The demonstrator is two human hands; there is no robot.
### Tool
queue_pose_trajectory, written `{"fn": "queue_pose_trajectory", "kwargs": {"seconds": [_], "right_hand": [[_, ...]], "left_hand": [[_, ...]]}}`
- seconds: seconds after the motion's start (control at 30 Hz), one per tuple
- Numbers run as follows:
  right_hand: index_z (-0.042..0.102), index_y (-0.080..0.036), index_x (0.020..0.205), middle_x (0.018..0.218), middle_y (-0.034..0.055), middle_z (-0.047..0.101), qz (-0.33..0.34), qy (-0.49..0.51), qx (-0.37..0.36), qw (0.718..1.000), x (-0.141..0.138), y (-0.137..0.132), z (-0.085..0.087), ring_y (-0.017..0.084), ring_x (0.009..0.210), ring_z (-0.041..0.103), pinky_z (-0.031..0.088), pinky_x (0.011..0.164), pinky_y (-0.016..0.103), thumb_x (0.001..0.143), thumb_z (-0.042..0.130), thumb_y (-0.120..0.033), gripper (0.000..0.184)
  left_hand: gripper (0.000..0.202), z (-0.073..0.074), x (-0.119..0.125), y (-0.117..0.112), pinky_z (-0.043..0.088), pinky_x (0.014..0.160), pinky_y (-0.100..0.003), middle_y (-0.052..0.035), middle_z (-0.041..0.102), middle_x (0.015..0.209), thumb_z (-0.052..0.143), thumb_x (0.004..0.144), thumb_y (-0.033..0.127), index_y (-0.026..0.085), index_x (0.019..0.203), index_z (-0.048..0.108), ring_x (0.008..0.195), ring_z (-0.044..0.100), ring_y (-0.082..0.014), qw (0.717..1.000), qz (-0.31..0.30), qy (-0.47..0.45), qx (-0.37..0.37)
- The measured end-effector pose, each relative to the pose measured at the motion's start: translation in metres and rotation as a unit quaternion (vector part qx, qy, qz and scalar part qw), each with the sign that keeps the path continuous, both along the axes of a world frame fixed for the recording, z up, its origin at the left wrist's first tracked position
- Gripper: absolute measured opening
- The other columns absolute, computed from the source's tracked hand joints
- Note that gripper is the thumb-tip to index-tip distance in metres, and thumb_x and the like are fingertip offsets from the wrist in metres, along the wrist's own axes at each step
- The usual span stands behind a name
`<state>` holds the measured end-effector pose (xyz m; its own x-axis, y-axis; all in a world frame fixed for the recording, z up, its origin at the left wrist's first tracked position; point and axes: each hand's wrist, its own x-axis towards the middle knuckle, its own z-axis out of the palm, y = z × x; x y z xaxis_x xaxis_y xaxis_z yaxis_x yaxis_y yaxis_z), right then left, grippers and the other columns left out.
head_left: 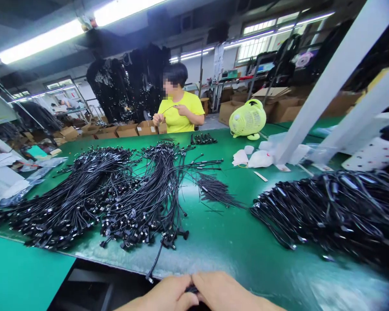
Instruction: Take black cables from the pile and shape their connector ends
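At the bottom edge, my left hand [164, 294] and my right hand [225, 291] meet, both with fingers closed. Between them shows a bit of black cable [191, 289]; most of it is hidden by my fingers. Just ahead, a single cable end [150, 276] hangs over the table's front edge. Beyond it spreads a large heap of loose black cables [162, 181] with plugs toward me. A second heap [90, 181] lies further left.
Bundled, coiled cables [330, 211] are piled at the right. Short black ties [215, 190] lie mid-table. Behind them sit a light green fan [249, 119] and white bags [261, 159]. A white post [330, 82] rises on the right. Across the green table [223, 246], a person in yellow [181, 112] handles a cable.
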<state>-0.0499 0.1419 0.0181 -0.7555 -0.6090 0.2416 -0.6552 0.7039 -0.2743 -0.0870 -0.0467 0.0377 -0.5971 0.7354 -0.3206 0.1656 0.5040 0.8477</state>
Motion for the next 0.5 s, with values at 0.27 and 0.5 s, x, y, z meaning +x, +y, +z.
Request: {"fn": "queue_pose_trajectory", "kwargs": {"seconds": [0.27,0.5], "right_hand": [[0.06,-0.016,0.103,0.087,0.0062,0.067,-0.19,-0.158,0.102,0.964,-0.014,0.04,0.016,0.018,0.074,0.061,0.035,0.061,0.024,0.096,0.051,-0.024,0.014],[0.056,-0.016,0.118,0.104,0.0077,0.061,-0.476,-0.027,0.064,0.877,-0.003,0.134,0.035,0.017,0.087,0.058,0.037,0.067,0.024,0.101,0.039,-0.028,0.027]], "left_hand": [[0.04,-0.021,-0.028,0.009,0.043,0.103,-0.042,-0.0132,0.059,0.129,0.046,0.092,0.028,0.019,0.13,0.051,0.119,0.054,-0.0246,0.968,-0.007,0.248,-0.041],[0.044,-0.061,-0.048,-0.001,0.046,0.101,-0.045,-0.0157,0.06,0.129,0.043,0.095,0.035,0.015,0.134,0.05,0.12,0.056,-0.0284,0.867,-0.063,0.488,-0.084]]}}
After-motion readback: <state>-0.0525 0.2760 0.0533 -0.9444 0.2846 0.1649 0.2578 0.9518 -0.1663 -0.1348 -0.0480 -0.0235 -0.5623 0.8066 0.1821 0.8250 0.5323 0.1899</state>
